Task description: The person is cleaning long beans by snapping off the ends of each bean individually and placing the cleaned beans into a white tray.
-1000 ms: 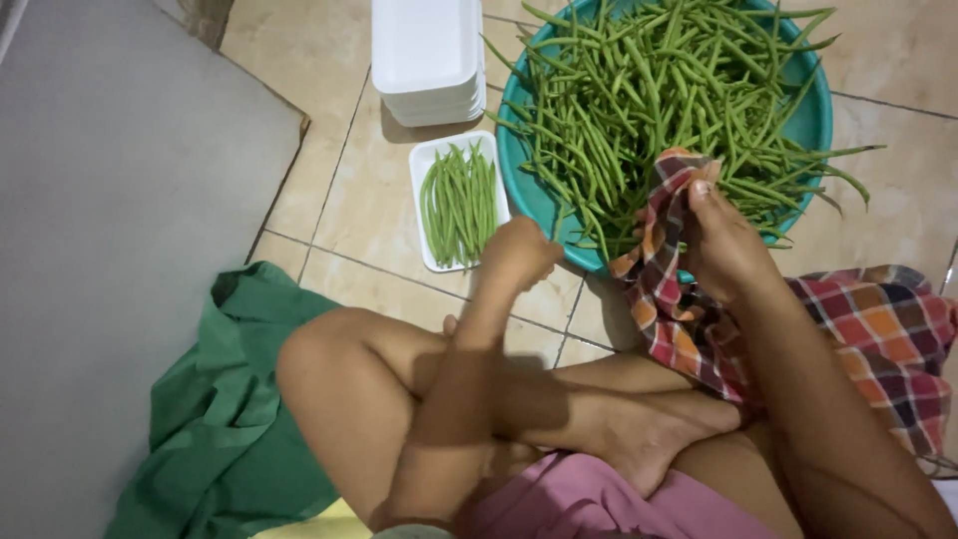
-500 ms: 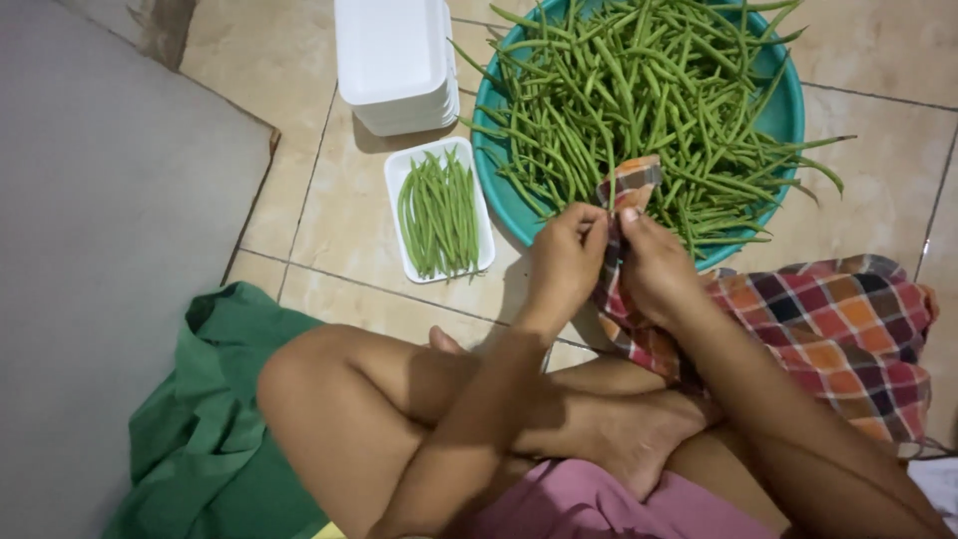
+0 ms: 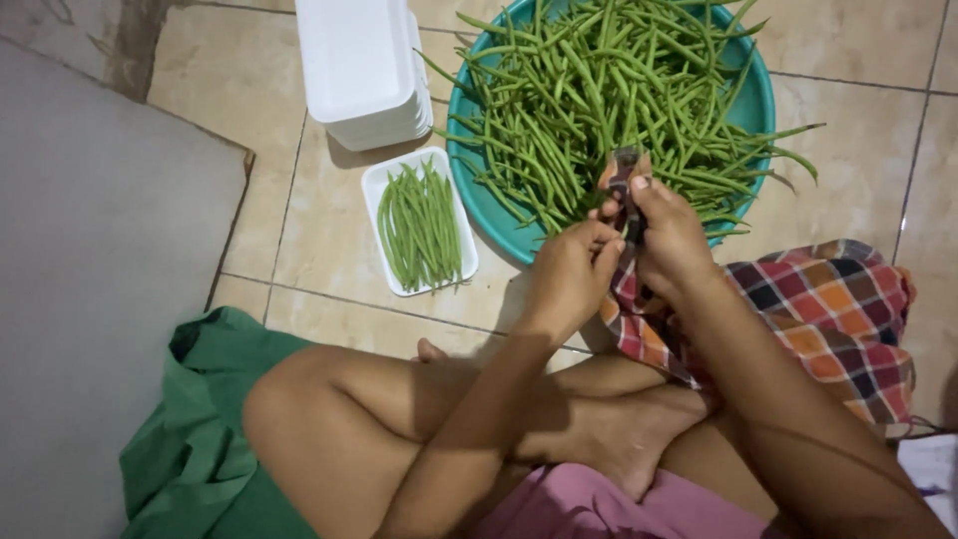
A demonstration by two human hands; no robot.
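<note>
The checked cloth [image 3: 798, 309] is pinched by both the left hand [image 3: 569, 274] and right hand [image 3: 671, 240] and should be kept clear of the beans [image 3: 609, 100].

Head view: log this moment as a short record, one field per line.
setting: person sits cross-legged on a tiled floor
left hand: pinches the checked cloth
right hand: grips the checked cloth by a bunched end
basin: teal basin heaped with loose green beans
tray: small white tray holding a row of beans
stack: white trays piled beside the basin
green cloth: lies by the knee
</note>
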